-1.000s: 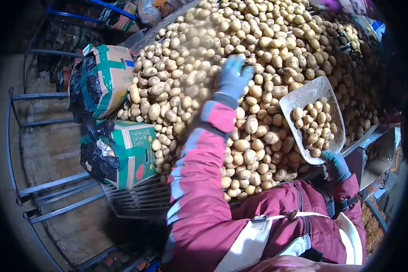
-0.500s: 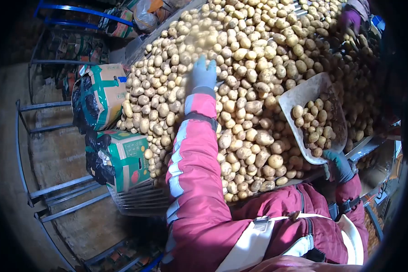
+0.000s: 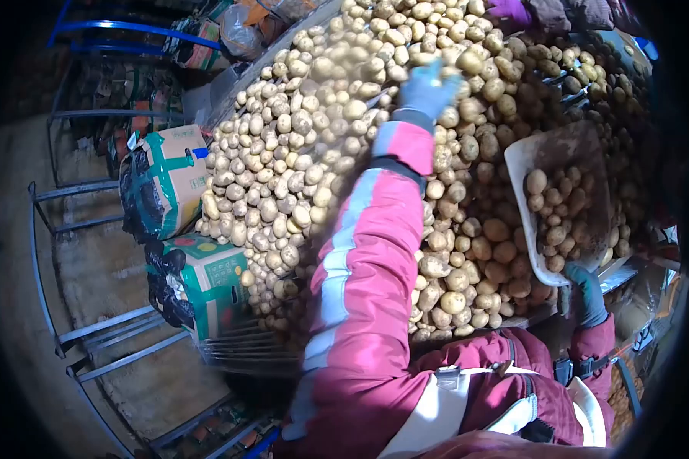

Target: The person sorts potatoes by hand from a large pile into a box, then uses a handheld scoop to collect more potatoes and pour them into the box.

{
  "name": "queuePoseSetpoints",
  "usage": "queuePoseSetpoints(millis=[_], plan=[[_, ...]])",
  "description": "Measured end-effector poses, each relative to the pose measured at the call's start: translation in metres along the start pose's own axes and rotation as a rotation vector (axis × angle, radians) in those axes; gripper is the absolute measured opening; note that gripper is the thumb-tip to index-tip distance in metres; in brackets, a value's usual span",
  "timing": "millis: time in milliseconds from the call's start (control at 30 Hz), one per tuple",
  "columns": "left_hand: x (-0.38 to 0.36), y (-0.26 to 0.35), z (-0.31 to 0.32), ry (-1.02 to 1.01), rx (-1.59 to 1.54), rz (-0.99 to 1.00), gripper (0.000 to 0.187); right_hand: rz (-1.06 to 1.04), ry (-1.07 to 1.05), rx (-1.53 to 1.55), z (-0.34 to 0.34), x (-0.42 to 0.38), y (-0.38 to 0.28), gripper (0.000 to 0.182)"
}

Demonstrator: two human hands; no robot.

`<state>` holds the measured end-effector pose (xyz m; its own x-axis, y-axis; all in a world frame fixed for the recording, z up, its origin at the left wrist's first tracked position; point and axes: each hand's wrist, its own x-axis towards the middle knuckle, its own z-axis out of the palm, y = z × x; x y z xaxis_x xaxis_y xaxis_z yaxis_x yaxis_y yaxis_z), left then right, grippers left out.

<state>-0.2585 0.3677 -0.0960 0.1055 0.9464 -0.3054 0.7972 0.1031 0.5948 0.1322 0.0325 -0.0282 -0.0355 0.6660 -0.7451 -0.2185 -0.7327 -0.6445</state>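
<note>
My left hand (image 3: 430, 92), in a blue-grey glove, reaches over the big heap of potatoes (image 3: 272, 172). Its fingers are apart and touch potatoes near the top of the heap. My right hand (image 3: 587, 297), in a dark teal glove, grips the near end of a pale plastic scoop (image 3: 522, 200). Several small potatoes (image 3: 565, 222) lie inside the scoop, which rests over the right part of the heap. The handle is mostly hidden by the glove.
Two taped cardboard boxes with black plastic, one upper (image 3: 177, 172) and one lower (image 3: 216, 287), stand left of the heap. Metal rails (image 3: 103, 325) are beyond them. A co-worker's purple glove (image 3: 511, 11) and dark sleeve show at the top right.
My left hand has moved up and right across the heap. The scoop and my right hand have shifted slightly right. The co-worker's purple glove is now farther left and higher.
</note>
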Motion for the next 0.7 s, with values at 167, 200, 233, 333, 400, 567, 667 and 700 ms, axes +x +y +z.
queuePoseSetpoints(millis=[167, 200, 233, 333, 400, 567, 667, 700], plan=[[-0.058, 0.028, 0.039, 0.061, -0.426, 0.376, 0.071, -0.114, -0.013, 0.111, 0.034, -0.006, -0.019, 0.029], [-0.073, 0.022, 0.027, 0.085, -0.464, 0.3, 0.063, -0.116, -0.014, 0.11, 0.03, -0.005, -0.019, 0.029], [-0.087, 0.018, 0.004, 0.105, -0.501, 0.222, 0.056, -0.038, -0.026, 0.073, 0.024, -0.007, -0.021, 0.029], [-0.088, -0.052, -0.046, 0.382, -0.256, -0.004, 0.033, 0.024, -0.054, 0.029, 0.016, -0.007, -0.013, 0.031], [-0.073, -0.124, -0.075, 0.51, -0.054, -0.037, 0.036, 0.002, -0.074, 0.021, 0.027, -0.005, -0.012, 0.032], [-0.05, -0.178, -0.094, 0.477, 0.248, -0.115, 0.043, -0.002, -0.126, 0.224, 0.052, -0.002, -0.015, 0.05], [-0.041, -0.17, -0.087, 0.462, 0.553, -0.189, 0.041, 0.068, -0.128, 0.186, 0.042, 0.001, -0.009, 0.061], [-0.039, -0.164, -0.089, 0.462, 0.55, -0.181, 0.041, 0.063, -0.123, 0.188, 0.045, 0.0, -0.012, 0.061]])
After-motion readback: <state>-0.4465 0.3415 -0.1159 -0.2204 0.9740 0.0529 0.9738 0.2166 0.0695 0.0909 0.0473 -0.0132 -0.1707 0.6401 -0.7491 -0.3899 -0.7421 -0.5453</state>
